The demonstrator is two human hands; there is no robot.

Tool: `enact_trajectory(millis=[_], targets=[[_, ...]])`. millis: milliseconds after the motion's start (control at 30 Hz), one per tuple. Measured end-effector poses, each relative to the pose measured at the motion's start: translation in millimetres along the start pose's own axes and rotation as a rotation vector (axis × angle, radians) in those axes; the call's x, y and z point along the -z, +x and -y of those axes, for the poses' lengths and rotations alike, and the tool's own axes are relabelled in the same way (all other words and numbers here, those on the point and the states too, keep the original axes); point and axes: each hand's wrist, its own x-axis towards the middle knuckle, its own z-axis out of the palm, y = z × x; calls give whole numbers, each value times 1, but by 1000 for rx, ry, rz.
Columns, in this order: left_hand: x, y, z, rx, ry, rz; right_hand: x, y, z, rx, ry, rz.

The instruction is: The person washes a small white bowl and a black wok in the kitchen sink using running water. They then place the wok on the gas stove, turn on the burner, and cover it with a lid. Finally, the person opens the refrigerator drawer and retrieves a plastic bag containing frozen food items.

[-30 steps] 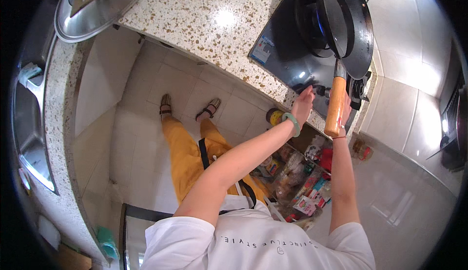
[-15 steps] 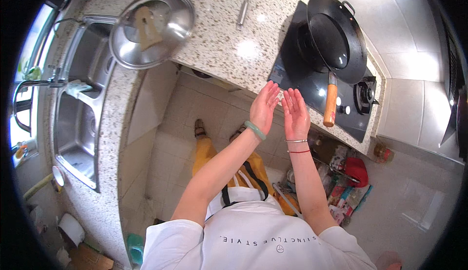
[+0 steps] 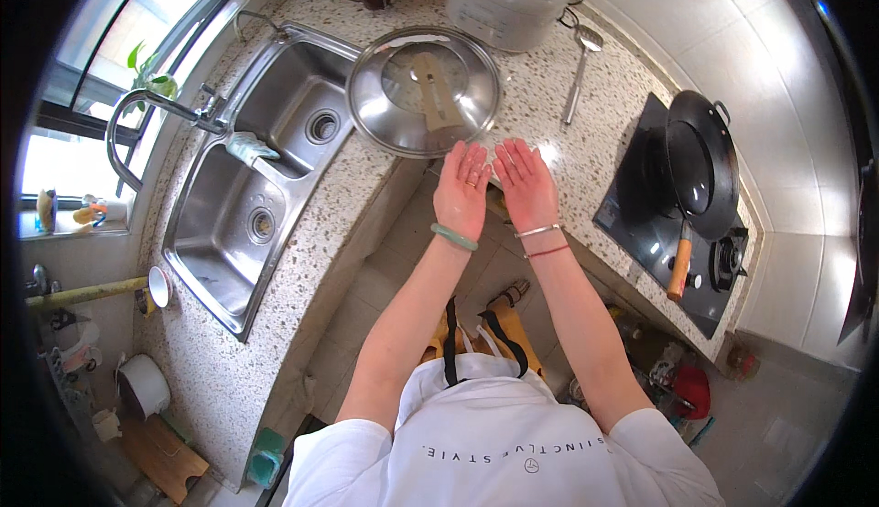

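My left hand (image 3: pixel 461 194) is held out palm up, fingers extended, with nothing in it; a pale green bangle circles that wrist. Beside it, a small gap apart, my right hand (image 3: pixel 527 187) is also palm up and bare, with a silver bangle and a red cord at the wrist. Just beyond my left fingertips lies a round steel pan lid (image 3: pixel 375 109) with a glass centre and a wooden handle. Farther right on the counter rests a slotted metal turner (image 3: pixel 575 86). Neither hand touches anything.
A double steel sink (image 3: pixel 206 253) with a curved faucet (image 3: pixel 117 145) and a light cloth (image 3: pixel 249 148) is at left. On the right, a black wok (image 3: pixel 723 164) with a wooden handle sits on the cooktop (image 3: pixel 632 219). A whitish appliance (image 3: pixel 508 4) stands at the back.
The view has swung left, bringing the sink and lid nearer the middle. My hands stay raised, palms up, now in front of the lid instead of near the cooktop.
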Motion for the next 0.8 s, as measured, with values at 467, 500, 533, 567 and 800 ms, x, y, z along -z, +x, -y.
enact_trajectory(millis=[467,500,533,567,800], targets=[[16,89,-67,18,112,-12,-52,84,-49,-257,-46,-9],[15,94,-70,39,138,11,-52,88,-49,-259,-99,24],[14,99,-72,60,165,35,-52,92,-49,-260,-152,57],[12,103,-74,59,189,38,-54,93,-49,-264,-204,88],[-1,99,-75,16,334,78,-60,83,-44,-169,-242,175]])
